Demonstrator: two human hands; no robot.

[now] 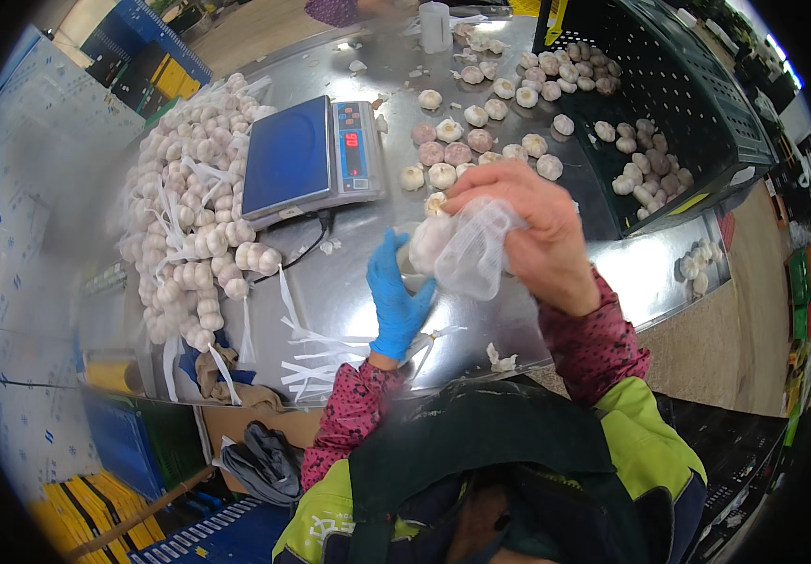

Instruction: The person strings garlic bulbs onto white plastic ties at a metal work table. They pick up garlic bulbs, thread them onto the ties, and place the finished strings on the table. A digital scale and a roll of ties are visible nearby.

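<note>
My right hand (542, 230) is bare and closed on a white mesh bag (480, 246) above the steel table. At the bag's left end a garlic bulb (429, 242) shows, partly blurred. My left hand (396, 299), in a blue glove, is just left of that bulb, thumb and fingers apart; whether it touches the bulb is hard to tell. Another garlic bulb (435, 204) shows beside my right fingertips. Loose garlic bulbs (457, 153) lie on the table beyond my hands.
A digital scale (291, 155) with a blue platform stands left of centre. Left of it rises a heap of netted garlic (194, 202). White strips (316, 362) lie near the front edge. A dark green crate (697, 103), tipped sideways with garlic at its mouth, is at the right.
</note>
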